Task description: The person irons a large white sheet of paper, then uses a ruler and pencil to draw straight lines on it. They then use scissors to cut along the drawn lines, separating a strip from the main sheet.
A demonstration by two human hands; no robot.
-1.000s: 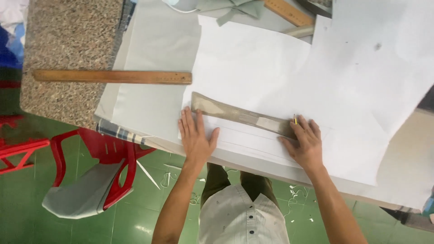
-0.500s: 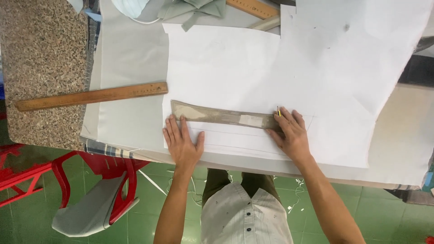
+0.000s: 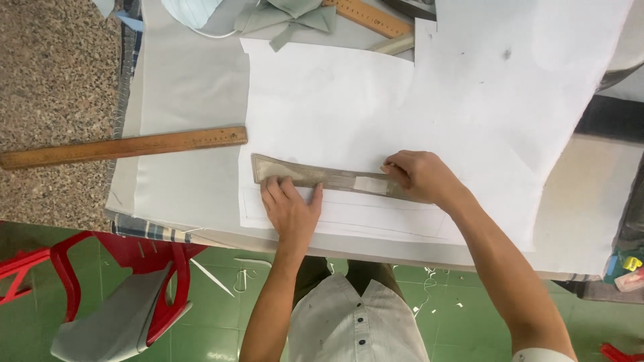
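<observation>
Both hands have slid along the strip (image 3: 329, 178). The left hand (image 3: 292, 209) lies flat, fingers spread, beside it. The right hand (image 3: 421, 177) presses it onto the paper (image 3: 335, 100).

1. The long ruler (image 3: 124, 147) on the left is wood, brown and worn matt.
2. The white sheet (image 3: 376, 114) is matt, smooth paper.
3. The grey fabric (image 3: 184, 100) under it is smooth cloth.
4. The narrow strip (image 3: 329, 178) looks like dull, scuffed card.
5. The tabletop (image 3: 54, 80) at far left is speckled stone.
6. The chair (image 3: 121, 261) nearby is glossy red plastic.
7. The floor (image 3: 221, 322) is green tile with a slight sheen.
</observation>
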